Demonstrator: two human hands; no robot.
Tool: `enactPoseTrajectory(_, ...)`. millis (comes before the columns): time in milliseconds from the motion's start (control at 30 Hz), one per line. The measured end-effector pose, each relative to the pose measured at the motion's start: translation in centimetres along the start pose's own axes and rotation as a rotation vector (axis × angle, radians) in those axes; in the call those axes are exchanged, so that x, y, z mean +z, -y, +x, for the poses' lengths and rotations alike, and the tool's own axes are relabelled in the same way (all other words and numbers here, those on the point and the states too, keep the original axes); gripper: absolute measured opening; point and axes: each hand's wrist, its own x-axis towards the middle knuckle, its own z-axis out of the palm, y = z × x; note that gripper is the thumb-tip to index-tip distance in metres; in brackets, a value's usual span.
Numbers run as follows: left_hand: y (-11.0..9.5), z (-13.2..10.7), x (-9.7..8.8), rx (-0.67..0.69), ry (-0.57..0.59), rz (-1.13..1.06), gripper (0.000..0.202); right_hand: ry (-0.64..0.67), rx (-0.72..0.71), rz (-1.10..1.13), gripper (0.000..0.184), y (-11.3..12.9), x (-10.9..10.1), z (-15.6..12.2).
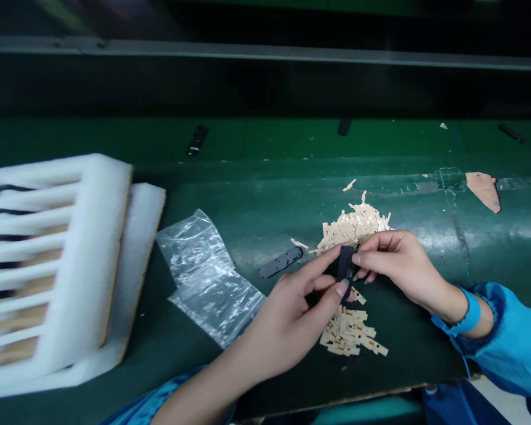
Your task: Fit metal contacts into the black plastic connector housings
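Observation:
My left hand (pixel 298 316) grips a small black plastic part (pixel 346 264) between thumb and fingers, holding it above the green bench. At the part's right edge, my right hand (pixel 396 260) is closed in a pinch, thumb and forefinger touching it; whether a tiny piece sits between them is hidden. Behind the hands lies a heap of cream paper-like scraps (pixel 356 225). Nearer me is a pile of small cream strips with dark and orange marks (pixel 349 333). A dark grey elongated part with holes (pixel 281 262) rests left of the fingers.
White foam trays (pixel 97 248) with slots stand stacked at the left. Clear plastic bags (pixel 207 277) lie beside them. Along the back are black parts, one at the left (pixel 198 140) and one in the middle (pixel 344 126). A brown scrap (pixel 484 190) lies at right.

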Motion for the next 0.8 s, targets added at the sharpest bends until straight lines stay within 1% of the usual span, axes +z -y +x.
enactPoseTrajectory(300,-0.22,-0.12,-0.08,-0.010,0.001,0.017,0.055,-0.005,-0.003,0.001,0.014,0.01,-0.04,-0.01)
enactPoseTrajectory(500,-0.16,-0.14,-0.05,-0.042,0.013,0.013,0.061,-0.002,-0.003,0.007,0.014,-0.01,-0.02,-0.03)
enactPoseTrajectory(700,-0.03,-0.17,-0.09,-0.064,0.019,-0.009,0.068,0.000,0.009,0.030,0.024,0.09,0.03,0.03)
enactPoseTrajectory(800,-0.05,-0.23,-0.09,-0.067,0.020,-0.005,0.069,0.000,0.014,0.038,0.025,0.10,0.05,0.05)
